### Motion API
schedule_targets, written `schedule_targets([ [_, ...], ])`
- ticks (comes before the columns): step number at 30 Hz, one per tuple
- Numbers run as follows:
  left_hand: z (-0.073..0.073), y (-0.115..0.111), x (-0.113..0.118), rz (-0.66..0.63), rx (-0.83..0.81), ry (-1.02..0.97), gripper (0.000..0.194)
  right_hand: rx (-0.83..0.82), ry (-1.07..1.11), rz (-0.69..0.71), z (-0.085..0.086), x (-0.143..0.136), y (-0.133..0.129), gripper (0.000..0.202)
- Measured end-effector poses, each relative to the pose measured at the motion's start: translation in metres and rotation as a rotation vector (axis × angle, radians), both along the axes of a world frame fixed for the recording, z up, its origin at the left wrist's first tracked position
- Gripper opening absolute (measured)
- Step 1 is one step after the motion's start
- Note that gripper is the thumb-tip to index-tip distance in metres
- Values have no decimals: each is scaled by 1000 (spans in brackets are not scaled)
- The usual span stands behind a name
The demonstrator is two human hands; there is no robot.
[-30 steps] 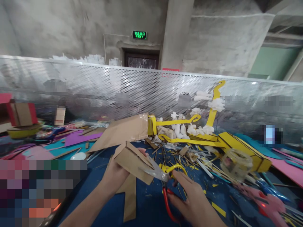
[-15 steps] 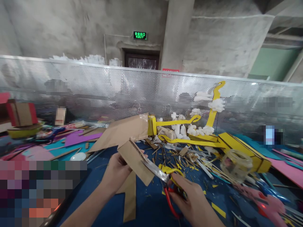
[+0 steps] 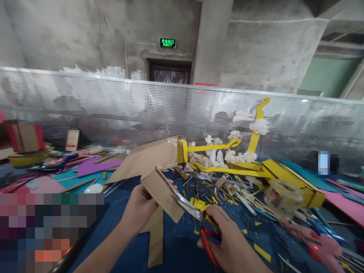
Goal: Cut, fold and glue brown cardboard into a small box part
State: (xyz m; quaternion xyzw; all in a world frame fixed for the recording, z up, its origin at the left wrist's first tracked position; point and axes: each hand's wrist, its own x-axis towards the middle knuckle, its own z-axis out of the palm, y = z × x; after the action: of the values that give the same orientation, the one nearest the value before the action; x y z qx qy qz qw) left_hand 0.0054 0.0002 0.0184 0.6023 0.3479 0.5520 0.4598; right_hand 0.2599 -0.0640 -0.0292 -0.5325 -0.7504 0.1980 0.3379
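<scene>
Folded brown cardboard [image 3: 163,193] is gripped at its left side by my left hand [image 3: 140,206], fingers partly hidden behind it. My right hand [image 3: 224,235] holds scissors [image 3: 197,214] with one yellow and one red handle. Their blades point left and up and meet the cardboard's right edge; the handles are spread apart. Below my left hand, a second cut piece of cardboard [image 3: 156,242] lies on the dark blue tabletop [image 3: 179,250]. Behind my hands rests a larger cardboard sheet [image 3: 145,153] with clear tape at its right end.
Yellow box-like parts [image 3: 292,182] and strips with white fluff stand at the right. Near them are a roll of clear tape [image 3: 284,197] and a pink glue gun [image 3: 321,240]. Scraps litter the middle. Coloured sheets [image 3: 96,167] lie left; a perforated metal screen [image 3: 176,106] runs behind.
The scissor handles have spread wider, the red one swinging down and right. The cardboard and my left hand stay nearly in place.
</scene>
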Motion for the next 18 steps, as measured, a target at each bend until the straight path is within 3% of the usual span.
schedule_targets([
  [5,0,0,-1,11,8,23,32,-63,-89,5,5,-5,-3,49],
  [9,4,0,0,13,8,8,33,-14,-25,60,4,-5,-5,42],
  [13,5,1,2,29,26,31,31,103,36,100,-4,-2,-3,45],
  [18,5,0,3,20,45,20,26,93,28,77,-16,3,1,43],
])
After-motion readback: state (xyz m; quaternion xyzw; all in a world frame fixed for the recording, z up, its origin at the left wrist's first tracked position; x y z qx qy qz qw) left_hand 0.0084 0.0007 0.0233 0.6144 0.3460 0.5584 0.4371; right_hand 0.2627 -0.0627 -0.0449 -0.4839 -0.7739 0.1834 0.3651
